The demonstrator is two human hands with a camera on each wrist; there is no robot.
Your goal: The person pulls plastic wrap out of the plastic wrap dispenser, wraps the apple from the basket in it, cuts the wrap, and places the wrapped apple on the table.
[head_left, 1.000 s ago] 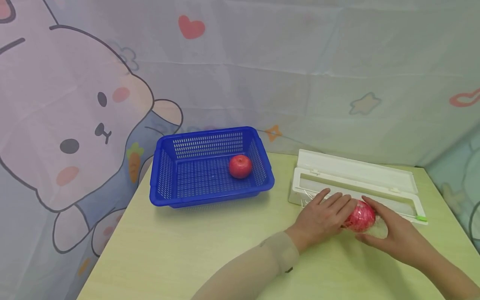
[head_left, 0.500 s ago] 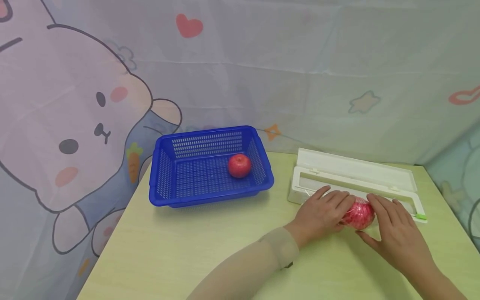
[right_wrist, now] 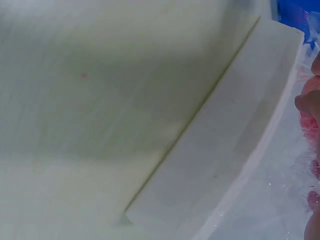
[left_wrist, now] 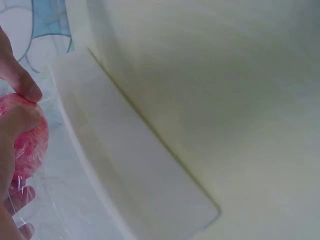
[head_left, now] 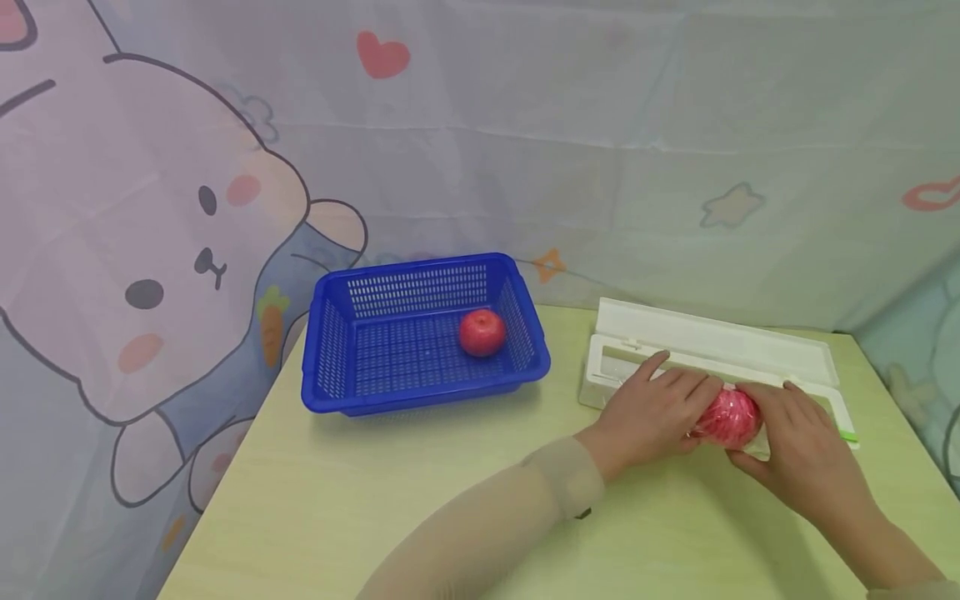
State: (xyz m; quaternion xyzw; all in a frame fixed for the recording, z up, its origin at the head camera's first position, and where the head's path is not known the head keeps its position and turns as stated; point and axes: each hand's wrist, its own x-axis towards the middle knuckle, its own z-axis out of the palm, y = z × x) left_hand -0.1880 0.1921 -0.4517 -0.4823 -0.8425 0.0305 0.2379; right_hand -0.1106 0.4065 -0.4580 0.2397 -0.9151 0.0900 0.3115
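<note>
A red apple (head_left: 729, 418) covered in clear, crinkled cling film is held between both hands in front of the white cling film dispenser (head_left: 716, 335). My left hand (head_left: 654, 415) grips the apple's left side, fingers over its top. From the right, my right hand (head_left: 798, 450) holds it with the thumb low and the fingers on top. In the left wrist view, film stretches beside the wrapped apple (left_wrist: 36, 142) along the dispenser's front wall (left_wrist: 125, 145). The right wrist view catches only part of the apple (right_wrist: 308, 122) at its edge.
Left of the hands stands a blue perforated basket (head_left: 426, 390) with a bare red apple (head_left: 482, 333) at its right end. The dispenser's lid is raised toward the cartoon-printed curtain (head_left: 585, 167). A green piece (head_left: 848, 436) sits at the dispenser's right end.
My right hand has swung from the apple's right side to fingers laid over its top, thumb below. The apple has shifted slightly right with both hands. The basket and dispenser stay put.
</note>
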